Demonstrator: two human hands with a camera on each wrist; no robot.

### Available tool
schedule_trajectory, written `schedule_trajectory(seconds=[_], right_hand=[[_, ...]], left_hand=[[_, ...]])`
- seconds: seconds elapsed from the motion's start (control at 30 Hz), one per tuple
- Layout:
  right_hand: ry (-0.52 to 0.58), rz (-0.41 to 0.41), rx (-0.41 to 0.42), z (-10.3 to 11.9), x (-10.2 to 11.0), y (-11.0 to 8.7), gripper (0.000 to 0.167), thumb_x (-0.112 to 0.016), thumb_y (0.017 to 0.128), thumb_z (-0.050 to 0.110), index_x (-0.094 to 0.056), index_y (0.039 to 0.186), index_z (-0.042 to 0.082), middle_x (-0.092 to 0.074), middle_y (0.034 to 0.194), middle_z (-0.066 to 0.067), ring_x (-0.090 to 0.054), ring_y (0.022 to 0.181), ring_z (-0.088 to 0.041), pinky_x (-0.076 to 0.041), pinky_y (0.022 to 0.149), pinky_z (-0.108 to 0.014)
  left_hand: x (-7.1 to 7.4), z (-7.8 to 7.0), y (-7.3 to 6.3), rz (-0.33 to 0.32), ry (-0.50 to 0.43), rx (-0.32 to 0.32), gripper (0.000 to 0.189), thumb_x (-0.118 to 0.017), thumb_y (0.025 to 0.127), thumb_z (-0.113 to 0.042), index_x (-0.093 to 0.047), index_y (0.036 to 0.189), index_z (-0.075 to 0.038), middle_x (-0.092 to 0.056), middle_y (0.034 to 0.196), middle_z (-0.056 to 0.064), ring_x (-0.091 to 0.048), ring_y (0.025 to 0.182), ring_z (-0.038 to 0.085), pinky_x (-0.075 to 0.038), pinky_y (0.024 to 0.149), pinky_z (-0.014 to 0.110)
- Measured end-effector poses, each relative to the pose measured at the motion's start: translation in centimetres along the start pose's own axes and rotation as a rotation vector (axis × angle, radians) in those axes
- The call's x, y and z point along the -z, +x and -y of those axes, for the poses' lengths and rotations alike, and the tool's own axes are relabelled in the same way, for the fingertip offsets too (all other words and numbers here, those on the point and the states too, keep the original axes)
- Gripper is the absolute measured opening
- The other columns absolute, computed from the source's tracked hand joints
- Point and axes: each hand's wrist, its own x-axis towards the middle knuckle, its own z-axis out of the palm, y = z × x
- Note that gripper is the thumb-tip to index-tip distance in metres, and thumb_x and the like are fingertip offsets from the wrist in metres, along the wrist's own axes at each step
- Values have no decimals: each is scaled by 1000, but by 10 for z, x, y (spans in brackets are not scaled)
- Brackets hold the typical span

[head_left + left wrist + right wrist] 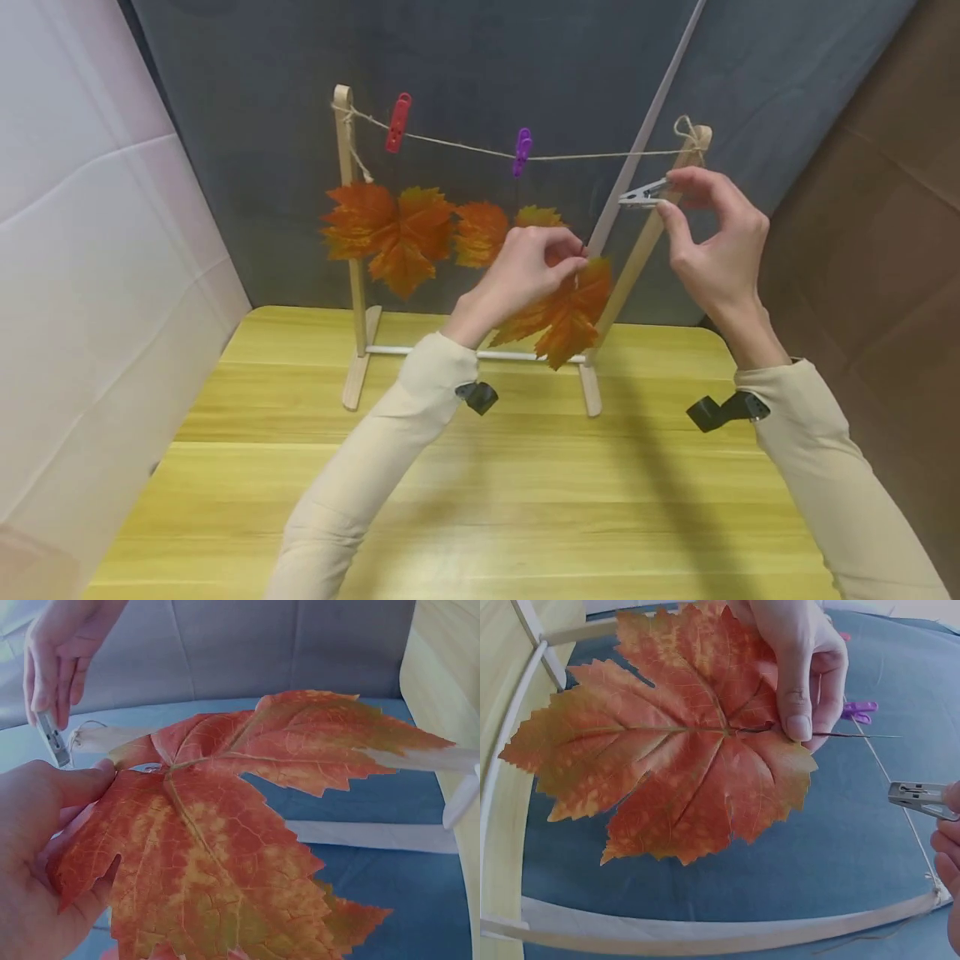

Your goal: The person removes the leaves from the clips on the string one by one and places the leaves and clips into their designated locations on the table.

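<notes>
My left hand [531, 265] pinches an orange artificial maple leaf [667, 742] by its thin stem, below the string and left of the frame's right post. In my right hand [720, 242] a silver metal clip [645, 195] is held between thumb and index finger, close to the right post and under the string [592, 157]. The clip [915, 796] lies apart from the leaf and the string. Two other maple leaves hang at the left, one leaf [397, 233] below a red clothespin [399, 122], the other [480, 233] below a purple clothespin [522, 152] and partly hidden by my left hand.
A wooden frame with a left post [352, 250], a right post [637, 258] and a white bottom bar [510, 356] stands on the yellow wood-grain table [480, 500]. A dark cloth [450, 50] is behind it; a white cloth [97, 208] flanks the left.
</notes>
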Motion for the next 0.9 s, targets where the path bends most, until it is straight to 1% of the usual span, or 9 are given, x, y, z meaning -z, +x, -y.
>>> schedule_trajectory(seconds=[0.07,0.13,0.27,0.4,0.5,0.6,0.7,0.83,0.9], right_hand=[[31,14,-6,1,-2,-5,25,-71,90,4,-72,115,-1,-74,111,-13,-62,92,2,-49,90,-18],[64,24,-14,3,-4,-10,26,-71,91,4,-72,116,-2,-74,112,-13,-62,93,4,-49,90,-18],[152,42,-47,6,-6,-19,27,-72,89,0,-71,116,-3,-74,112,-10,-65,91,0,-52,88,-19],[240,56,-88,8,-5,-31,31,-74,85,-7,-71,116,-4,-74,111,-1,-68,89,-4,-54,85,-19],[292,71,-94,9,-5,-38,34,-74,83,-12,-71,116,-5,-73,108,2,-69,88,-7,-55,85,-20],[339,91,-87,9,-4,-45,35,-73,81,-16,-70,116,-8,-74,107,1,-70,89,-11,-55,87,-21],[360,101,-85,5,-2,-54,36,-72,80,-19,-69,115,-11,-74,108,1,-71,92,-12,-55,90,-22],[371,114,-99,0,-2,-66,38,-71,77,-23,-69,114,-12,-75,108,-2,-72,93,-12,-55,91,-21],[367,126,-111,-3,-3,-72,39,-72,77,-23,-69,114,-12,-76,108,-5,-72,93,-12,-55,91,-20]], left_hand=[[3,3,-7,-13,8,7,15,-74,94,-20,-74,105,-10,-77,95,0,-66,80,11,-53,76,24],[7,6,-15,-19,12,21,14,-74,94,-20,-73,104,-10,-78,95,1,-67,80,12,-53,76,25],[14,12,-31,-30,27,53,13,-75,94,-20,-73,101,-10,-78,94,1,-68,79,12,-53,74,26],[18,19,-43,-37,38,59,11,-74,94,-21,-74,98,-10,-77,91,0,-67,75,12,-53,71,26],[20,24,-53,-49,52,60,12,-73,95,-22,-74,97,-10,-76,88,0,-67,73,11,-54,70,26],[21,28,-64,-80,67,68,12,-73,95,-22,-75,96,-11,-76,88,0,-67,72,11,-54,69,26],[17,30,-77,-105,57,73,11,-72,95,-21,-75,96,-10,-76,86,0,-65,70,10,-54,67,26],[16,34,-100,-131,34,75,11,-71,95,-19,-76,94,-10,-76,85,0,-64,67,9,-54,64,24],[17,36,-111,-155,35,76,10,-72,95,-18,-76,93,-9,-76,84,1,-64,66,8,-54,63,24]])
